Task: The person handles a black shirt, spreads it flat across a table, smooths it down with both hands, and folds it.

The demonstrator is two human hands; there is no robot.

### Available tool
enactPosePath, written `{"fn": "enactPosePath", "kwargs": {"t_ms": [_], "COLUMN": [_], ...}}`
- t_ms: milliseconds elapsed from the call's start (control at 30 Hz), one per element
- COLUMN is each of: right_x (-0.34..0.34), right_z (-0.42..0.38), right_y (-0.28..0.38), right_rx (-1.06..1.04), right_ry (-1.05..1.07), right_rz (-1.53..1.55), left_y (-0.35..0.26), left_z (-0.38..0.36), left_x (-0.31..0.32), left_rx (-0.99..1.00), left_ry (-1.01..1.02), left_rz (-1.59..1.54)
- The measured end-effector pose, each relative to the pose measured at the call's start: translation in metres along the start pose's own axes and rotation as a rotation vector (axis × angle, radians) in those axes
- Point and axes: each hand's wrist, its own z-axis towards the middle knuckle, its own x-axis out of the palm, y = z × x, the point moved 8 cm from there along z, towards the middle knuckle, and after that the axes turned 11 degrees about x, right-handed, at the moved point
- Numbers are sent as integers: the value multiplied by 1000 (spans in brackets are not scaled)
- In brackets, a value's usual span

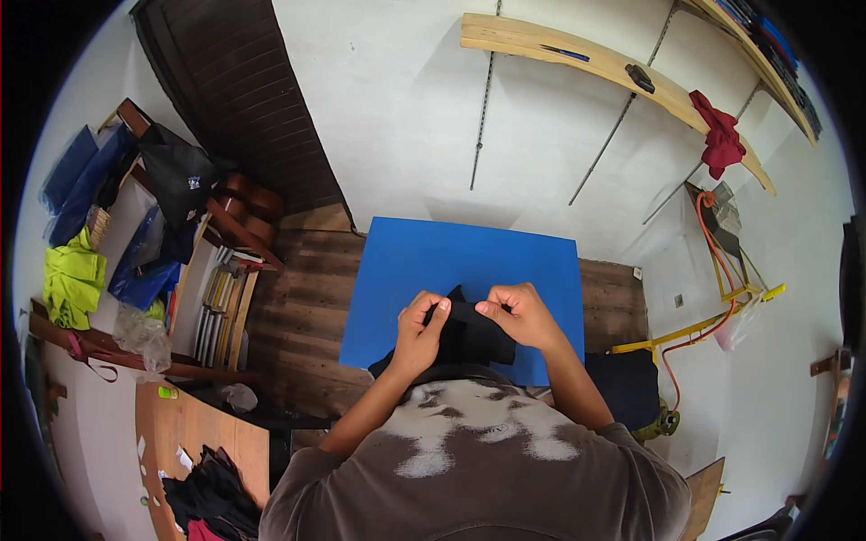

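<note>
A dark wooden plank table (pixel 289 298) carries a flat blue rectangular board (pixel 406 270), which gives a smooth surface under the work. On the board's near edge lies a black cloth piece (pixel 474 338), bunched toward the person. Both hands pinch its top edge: the left hand (pixel 419 334) and the right hand (pixel 519 316) are closed on the fabric, thumbs on top, apparently to fold it.

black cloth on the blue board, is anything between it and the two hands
Nothing visible. The left hand and the right hand both already pinch the top edge of the black cloth, fingers directly on the fabric, over the blue board. The other cloth lies off to the sides, away from the hands.
</note>
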Motion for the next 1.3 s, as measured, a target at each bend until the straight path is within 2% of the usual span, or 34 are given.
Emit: {"fn": "enactPosePath", "kwargs": {"t_ms": [67,233,300,333,400,533,600,667,867,967,1067,1133,1167,1233,1267,1300], "right_x": [-5,-7,-11,-14,-21,-29,-33,-38,-55,-55,-51,-56,-58,-65,-67,-68], "right_z": [2,7,6,6,6,10,12,13,10,7,5,2,2,-3,-4,0], "right_y": [2,7,3,0,-6,-11,-9,-7,-29,-32,-36,-30,-32,-13,-9,-17], "right_rx": [-1,-59,-20,11,23,31,9,-13,62,70,123,-51,-51,-213,-214,29], "right_ry": [-27,-57,-56,-58,-73,-90,-106,-119,-154,-97,-29,-133,-136,-307,-309,-252], "right_rz": [-73,154,100,46,-9,-38,46,129,-21,-32,134,116,115,-291,-291,-225], "left_y": [2,12,7,10,12,6,25,21,33,43,44,45,47,42,37,31], "left_z": [1,0,-1,-1,2,8,6,8,9,5,7,8,7,9,11,12], "left_x": [1,-1,-2,-2,3,7,15,18,26,29,31,33,34,35,36,36], "left_rx": [17,-34,57,55,46,48,-179,-164,-177,-207,-206,-198,-185,-172,-144,-116], "left_ry": [-17,-54,-56,-56,-35,-65,11,8,4,21,28,27,22,17,28,39], "left_rz": [36,82,329,328,68,-57,-260,-251,-255,-277,-280,-279,-244,-210,-148,-85]}}
